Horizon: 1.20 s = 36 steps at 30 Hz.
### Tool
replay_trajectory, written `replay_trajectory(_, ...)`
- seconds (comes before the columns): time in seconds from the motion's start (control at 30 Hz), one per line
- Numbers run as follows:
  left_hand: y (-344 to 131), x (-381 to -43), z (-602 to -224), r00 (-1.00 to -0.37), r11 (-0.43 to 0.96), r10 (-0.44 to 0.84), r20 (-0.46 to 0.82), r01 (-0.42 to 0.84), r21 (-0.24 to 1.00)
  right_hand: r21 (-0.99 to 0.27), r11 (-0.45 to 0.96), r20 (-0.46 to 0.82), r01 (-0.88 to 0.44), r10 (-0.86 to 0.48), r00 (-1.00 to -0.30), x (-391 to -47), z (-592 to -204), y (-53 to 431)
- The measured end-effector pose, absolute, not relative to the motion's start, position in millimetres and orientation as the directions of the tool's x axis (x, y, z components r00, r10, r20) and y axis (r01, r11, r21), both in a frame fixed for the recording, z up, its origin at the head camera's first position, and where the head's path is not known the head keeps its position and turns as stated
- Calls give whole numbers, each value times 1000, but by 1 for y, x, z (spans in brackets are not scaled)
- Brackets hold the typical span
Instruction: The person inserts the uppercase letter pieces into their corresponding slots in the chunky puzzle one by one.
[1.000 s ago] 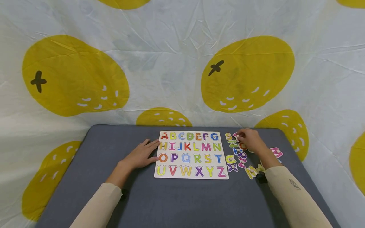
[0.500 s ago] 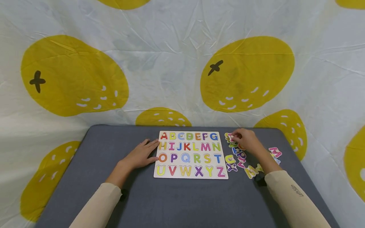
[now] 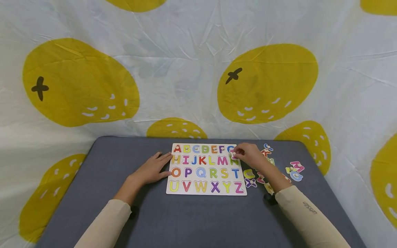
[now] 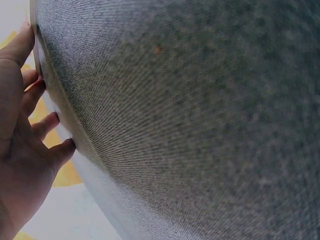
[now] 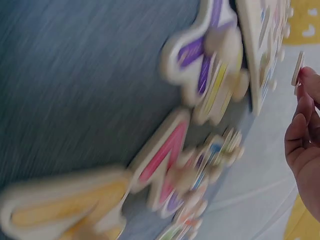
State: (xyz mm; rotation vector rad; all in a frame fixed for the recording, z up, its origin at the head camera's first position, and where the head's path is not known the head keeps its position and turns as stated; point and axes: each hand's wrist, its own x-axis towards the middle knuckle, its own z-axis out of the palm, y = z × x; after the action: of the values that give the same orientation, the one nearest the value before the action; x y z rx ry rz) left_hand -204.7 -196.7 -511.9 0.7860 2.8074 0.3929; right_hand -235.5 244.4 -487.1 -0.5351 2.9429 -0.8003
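Head view, using a clock face centred on the letter board: a person works at a dark grey table [image 3: 192, 220]. The pale letter board [image 3: 206, 166], with colourful letters A to Z in four rows, lies flat on it.

The right hand [image 3: 252, 155] has travelled left since half a second ago, when it was above the loose letters. It is now over the board's two o'clock corner, with its thumb and fingertips closed in a pinch on a small pink letter piece [image 3: 233, 154], partly covering the G and N. Which letter it is cannot be made out. The right wrist view shows the piece nearly edge-on.

The left hand [image 3: 153, 169] has stayed at nine o'clock, fingers spread and mostly extended, touching the board's left edge without gripping.

With the right arm shifted, a blue piece [image 3: 268, 147] and a red piece [image 3: 266, 152] now show between two and three o'clock, where the hand had covered them. Farther out at three, a pink M piece [image 3: 297, 166] lies beside a light-blue piece [image 3: 296, 176], now plainer to see. A purple X piece [image 3: 250, 182] remains near the board's edge between three and four, below a yellow piece [image 3: 248, 174].
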Motion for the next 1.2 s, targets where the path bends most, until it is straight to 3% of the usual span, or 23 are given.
replay_trajectory(0.53,-196,-207,-513,-843,826,524,-121,467,317,-578,731,10,-362,-437,-900,-242,-482,154)
replay_trajectory(1.2,-195,-209,-515,-838,816,536,-105,481,321,-537,732,-54,-420,-527,-848,-260,-491,75)
